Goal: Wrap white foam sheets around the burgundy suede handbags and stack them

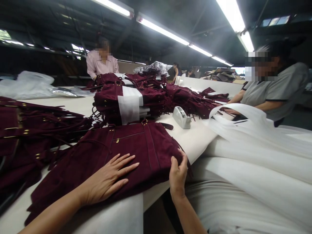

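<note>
A maroon suede-like bag [136, 149] lies flat on the white-covered table in front of me, with a zipped pocket, a brass zip pull and a buckled strap. My left hand [113, 177] rests flat on its front, fingers spread. At the bag's right end, my right hand [179, 172] grips the edge, thumb on the near side and fingers curled over the corner. The bag's underside is hidden.
Behind it stands a stack of maroon bags [151, 97] with white paper wraps, beside a grey tape dispenser [181, 117]. More maroon bags [31, 136] lie at left. White sheeting [255, 169] fills the right. Co-workers stand at back left [102, 65] and right [273, 84].
</note>
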`<state>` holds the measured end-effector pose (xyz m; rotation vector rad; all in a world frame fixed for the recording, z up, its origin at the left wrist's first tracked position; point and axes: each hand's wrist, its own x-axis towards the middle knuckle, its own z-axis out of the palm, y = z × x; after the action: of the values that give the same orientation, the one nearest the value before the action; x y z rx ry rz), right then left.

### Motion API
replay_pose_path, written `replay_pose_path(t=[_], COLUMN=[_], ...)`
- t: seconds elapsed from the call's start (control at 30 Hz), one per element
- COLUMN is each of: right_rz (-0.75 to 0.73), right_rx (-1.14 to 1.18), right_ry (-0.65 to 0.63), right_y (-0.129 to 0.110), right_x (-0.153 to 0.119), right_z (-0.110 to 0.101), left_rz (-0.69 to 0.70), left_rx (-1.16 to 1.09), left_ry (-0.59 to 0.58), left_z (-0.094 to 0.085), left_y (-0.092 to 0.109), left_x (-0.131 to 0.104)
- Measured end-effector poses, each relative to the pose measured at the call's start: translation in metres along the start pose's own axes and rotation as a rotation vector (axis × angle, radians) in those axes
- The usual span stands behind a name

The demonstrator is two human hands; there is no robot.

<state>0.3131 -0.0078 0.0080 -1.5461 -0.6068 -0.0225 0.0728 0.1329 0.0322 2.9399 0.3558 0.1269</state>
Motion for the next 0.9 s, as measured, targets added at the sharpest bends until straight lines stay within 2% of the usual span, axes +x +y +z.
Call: replay_pose_path(t=[0.07, 0.17, 0.23, 0.27, 0.33, 0.4, 0.5, 0.57, 0.63, 0.8, 0.9], right_rz=[-0.111, -0.272, -0.317, -0.337, -0.401, -0.483, -0.524, -0.450, -0.284, 0.169, 0.485], right_rx=[0.107, 0.289, 0.323, 0.296, 0.146, -0.074, -0.316, -0.328, -0.249, 0.032, 0.313], right_ry=[-0.022, -0.196, -0.275, -0.267, -0.153, -0.051, -0.086, -0.126, -0.121, 0.002, -0.051], right_y=[-0.010, -0.022, -0.026, -0.026, -0.024, -0.019, -0.006, 0.006, 0.021, 0.051, 0.049], right_x=[0.016, 0.042, 0.053, 0.056, 0.057, 0.053, 0.040, 0.026, 0.010, -0.023, -0.029], right_z=[0.025, 0.062, 0.074, 0.074, 0.058, 0.029, -0.018, -0.039, -0.047, -0.043, -0.045], left_rz=[-0.061, -0.192, -0.279, -0.317, -0.369, -0.378, -0.354, -0.335, -0.316, -0.291, -0.277], left_rx=[-0.015, -0.013, 0.005, 0.016, 0.033, 0.042, 0.044, 0.042, 0.044, 0.078, 0.101], left_ry=[0.028, 0.075, 0.095, 0.098, 0.089, 0.079, 0.084, 0.084, 0.086, 0.117, 0.144], left_z=[0.003, 0.007, 0.008, 0.009, 0.009, 0.009, 0.010, 0.011, 0.012, 0.015, 0.016], left_y=[0.002, 0.009, 0.015, 0.019, 0.024, 0.027, 0.026, 0.024, 0.022, 0.020, 0.021], left_x=[0.000, 0.000, 0.000, 0.000, 0.001, 0.002, 0.003, 0.004, 0.004, 0.002, 0.000])
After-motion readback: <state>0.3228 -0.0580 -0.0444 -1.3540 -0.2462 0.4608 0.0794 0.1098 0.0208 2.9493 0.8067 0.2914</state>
